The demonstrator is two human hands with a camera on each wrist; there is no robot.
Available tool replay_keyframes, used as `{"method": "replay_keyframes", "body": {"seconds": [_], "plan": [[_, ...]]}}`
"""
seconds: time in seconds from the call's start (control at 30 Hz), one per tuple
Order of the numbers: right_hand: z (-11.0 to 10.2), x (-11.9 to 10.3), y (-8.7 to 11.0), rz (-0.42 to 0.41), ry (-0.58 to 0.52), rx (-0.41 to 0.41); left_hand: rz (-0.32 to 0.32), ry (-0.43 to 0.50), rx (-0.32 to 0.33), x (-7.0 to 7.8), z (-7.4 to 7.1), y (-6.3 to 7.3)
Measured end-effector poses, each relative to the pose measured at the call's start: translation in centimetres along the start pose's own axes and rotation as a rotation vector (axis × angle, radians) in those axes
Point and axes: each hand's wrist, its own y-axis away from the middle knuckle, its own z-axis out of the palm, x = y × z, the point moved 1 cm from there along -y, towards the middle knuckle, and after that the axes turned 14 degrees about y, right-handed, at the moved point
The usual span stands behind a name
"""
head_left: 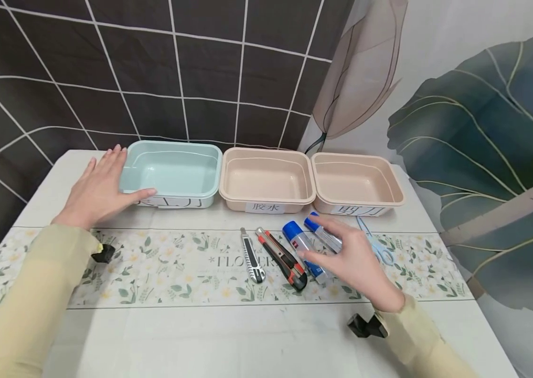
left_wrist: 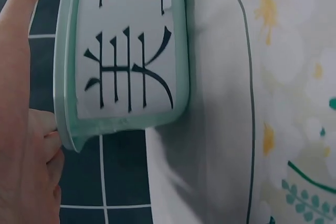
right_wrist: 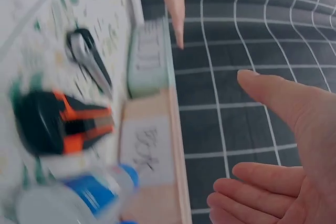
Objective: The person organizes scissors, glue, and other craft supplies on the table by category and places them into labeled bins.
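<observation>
My left hand (head_left: 98, 186) rests at the left end of a light-blue bin (head_left: 172, 172), fingers stretched along its side and thumb over the front rim. In the left wrist view, the bin's front label (left_wrist: 128, 69) shows large black characters. Above the table items hovers my right hand (head_left: 356, 260), thumb and fingers spread, holding nothing. Under and beside it lie two blue-capped glue bottles (head_left: 300, 242), the second glue bottle (head_left: 325, 235) partly hidden by the fingers. Light-blue scissors (head_left: 382, 251) lie to its right. To its left are a red-and-black utility knife (head_left: 285, 260) and a slimmer silver utility knife (head_left: 252, 258).
Two beige bins stand right of the blue one: a middle bin (head_left: 267, 178) and a right bin (head_left: 358, 181), each with a front label. A floral strip (head_left: 167, 268) crosses the white table (head_left: 200, 341). Dark gridded cloth (head_left: 210, 68) hangs behind.
</observation>
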Motion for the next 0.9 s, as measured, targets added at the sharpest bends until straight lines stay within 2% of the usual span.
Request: {"method": "replay_keyframes", "body": {"seconds": [0.3, 0.43, 0.63, 0.8, 0.9], "plan": [[3.1, -1.5, 1.3, 0.024, -0.033, -0.124, -0.008, 0.019, 0.001, -0.7, 0.4, 0.1], [4.3, -2.0, 1.7, 0.029, -0.046, -0.132, -0.013, 0.010, -0.008, -0.9, 0.6, 0.1], [6.1, -3.4, 1.4, -0.032, -0.077, -0.141, -0.011, 0.014, -0.002, -1.0, 0.7, 0.1], [7.6, -4.3, 1.1, 0.019, -0.122, -0.187, -0.017, 0.021, -0.011, -1.0, 0.9, 0.1], [8.4, -4.5, 0.8, 0.048, -0.107, -0.189, -0.025, 0.019, -0.016, -1.0, 0.9, 0.1]]}}
